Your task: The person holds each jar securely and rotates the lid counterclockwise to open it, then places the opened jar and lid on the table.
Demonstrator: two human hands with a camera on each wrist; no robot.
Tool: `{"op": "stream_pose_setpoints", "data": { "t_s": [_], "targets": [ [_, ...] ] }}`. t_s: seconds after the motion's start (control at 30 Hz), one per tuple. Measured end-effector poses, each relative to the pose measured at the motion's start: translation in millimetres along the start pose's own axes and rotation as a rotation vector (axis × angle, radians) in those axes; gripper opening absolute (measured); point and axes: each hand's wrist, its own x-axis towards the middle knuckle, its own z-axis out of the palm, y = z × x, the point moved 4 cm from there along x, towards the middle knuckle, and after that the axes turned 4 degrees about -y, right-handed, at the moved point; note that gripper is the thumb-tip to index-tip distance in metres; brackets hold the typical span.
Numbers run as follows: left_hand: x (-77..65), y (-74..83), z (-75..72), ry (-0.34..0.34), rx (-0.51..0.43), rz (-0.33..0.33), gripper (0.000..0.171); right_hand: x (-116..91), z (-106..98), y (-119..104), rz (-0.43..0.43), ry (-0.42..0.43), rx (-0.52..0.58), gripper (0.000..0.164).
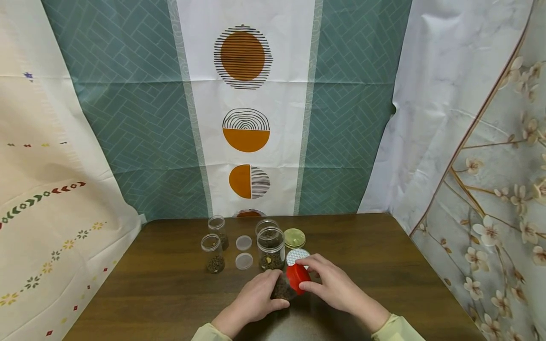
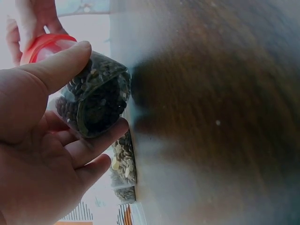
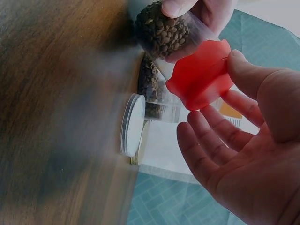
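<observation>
My left hand (image 1: pixel 255 294) grips a clear jar (image 2: pixel 101 101) partly filled with small dark brown pellets or beans. The jar leans to one side, its base touching or just above the table. A red, wavy-edged piece (image 3: pixel 199 75), like a lid or cap, is at the jar's mouth. My right hand (image 1: pixel 334 283) pinches it between thumb and fingertips. Whether it is fixed on the jar I cannot tell. Just behind stands a larger open jar (image 1: pixel 270 248) holding brown pieces and a pale yellowish bit.
Another open jar (image 1: pixel 266 223) stands behind the larger one. Two slimmer open jars, one nearer (image 1: pixel 214 258) and one farther (image 1: pixel 218 226), are at the left. Two small clear lids (image 1: pixel 244 261) lie between. A white-lined lid (image 1: pixel 297 256) and gold lids (image 1: pixel 294 237) lie on the right.
</observation>
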Motion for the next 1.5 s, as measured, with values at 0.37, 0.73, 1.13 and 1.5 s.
{"op": "stream_pose_setpoints", "data": {
  "t_s": [0.37,0.73,1.13,1.5],
  "targets": [
    [-0.3,1.3,-0.4,0.003,0.010,0.000,0.064,-0.7,-0.9,-1.2,-0.032,-0.022,0.012,0.050],
    [0.8,1.0,0.0,-0.002,0.006,-0.004,0.064,-0.3,-1.4,-0.9,-0.046,-0.042,0.040,0.053],
    [0.1,1.1,-0.6,-0.009,0.003,-0.012,0.064,-1.8,-1.3,-3.5,-0.097,-0.046,0.060,0.059],
    [-0.3,0.5,-0.4,0.000,0.010,-0.008,0.063,0.7,1.3,-1.4,-0.056,-0.016,0.050,0.053]
  ]
}}
